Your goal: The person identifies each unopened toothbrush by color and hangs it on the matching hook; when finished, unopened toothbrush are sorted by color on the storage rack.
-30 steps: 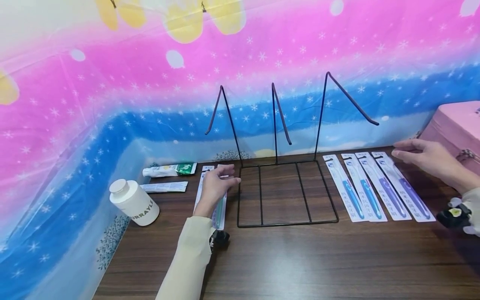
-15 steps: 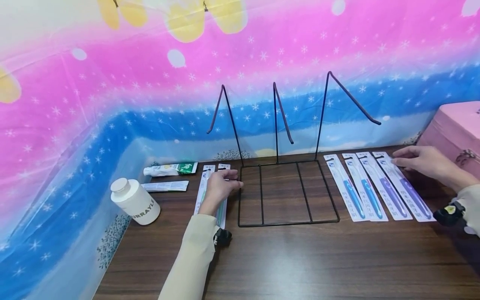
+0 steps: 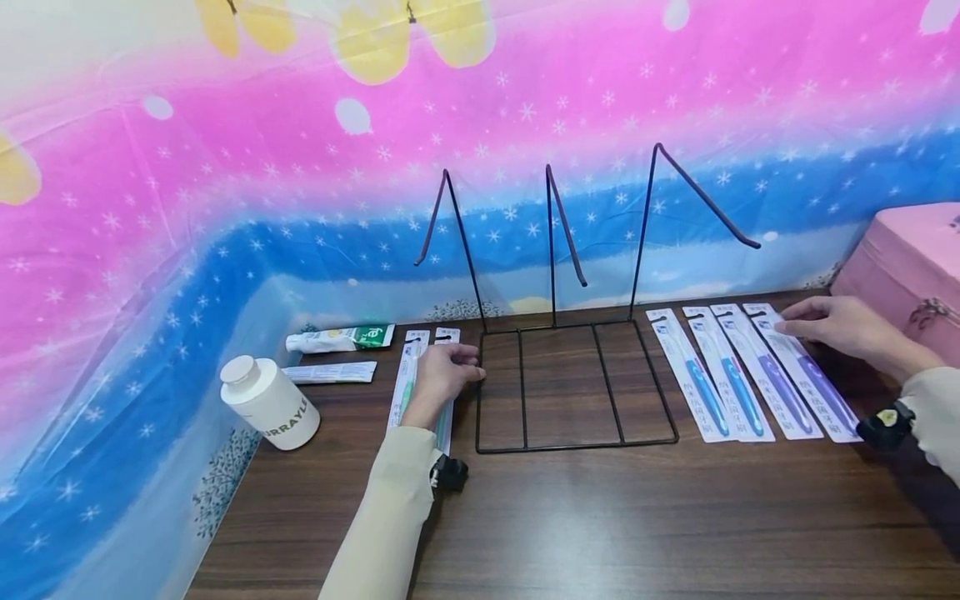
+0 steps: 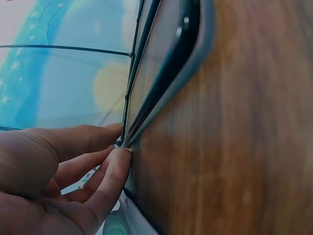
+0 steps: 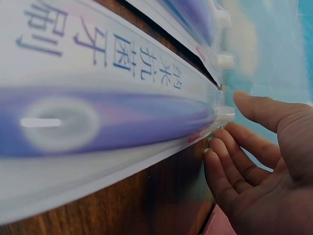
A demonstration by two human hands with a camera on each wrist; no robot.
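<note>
A black wire rack (image 3: 525, 450) lies on the table, its three bent prongs standing up at the back. My left hand (image 3: 438, 379) reaches its left side; in the left wrist view the thumb and forefinger pinch the dark rod (image 4: 166, 73). Beneath that hand lie two packaged toothbrushes (image 3: 447, 335) with green handles, partly hidden. Several more packs lie side by side right of the rack. At the outermost purple packaged toothbrush (image 3: 813, 379), my right hand (image 3: 855, 329) has its fingertips by the upper right edge. The right wrist view shows its thumb (image 5: 254, 105) held apart from the fingers.
A white bottle (image 3: 277, 408), a green and white toothpaste tube (image 3: 341, 339) and a flat white packet (image 3: 333, 373) sit at the left. A pink box (image 3: 900, 258) stands at the right, and a patterned cloth (image 3: 375, 167) hangs behind the table.
My left hand has shifted slightly right and downward onto the rack's left rod. My right hand has moved left and down to the outermost toothbrush pack. The rack stays in place.
</note>
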